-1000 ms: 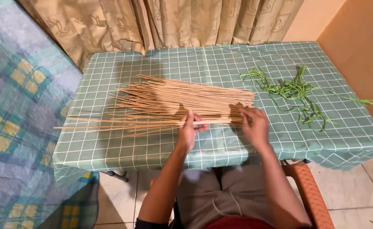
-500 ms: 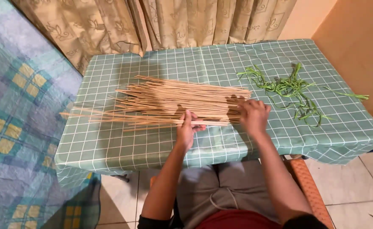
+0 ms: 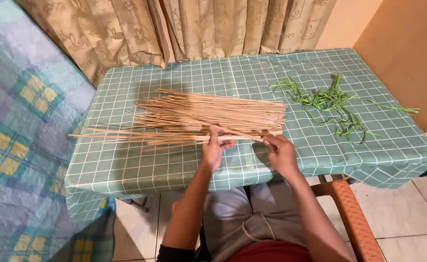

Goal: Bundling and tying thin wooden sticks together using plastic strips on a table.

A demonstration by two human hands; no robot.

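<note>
A loose pile of long thin tan sticks (image 3: 204,114) lies lengthwise across a table with a green checked cloth (image 3: 140,165). My left hand (image 3: 213,148) is closed on a few sticks at the pile's near edge, thumb over them. My right hand (image 3: 279,150) pinches the right end of the same sticks, near the pile's blunt ends. Both hands rest at the table's front edge.
A tangle of green leaf strips (image 3: 332,104) lies on the right part of the table. Beige patterned curtains (image 3: 199,29) hang behind. A blue and yellow checked bedspread (image 3: 19,126) is at left. An orange chair arm (image 3: 354,218) is by my right side.
My right hand has drawn back from the pile's right end toward the table's front edge. My left hand has stayed on the near sticks.
</note>
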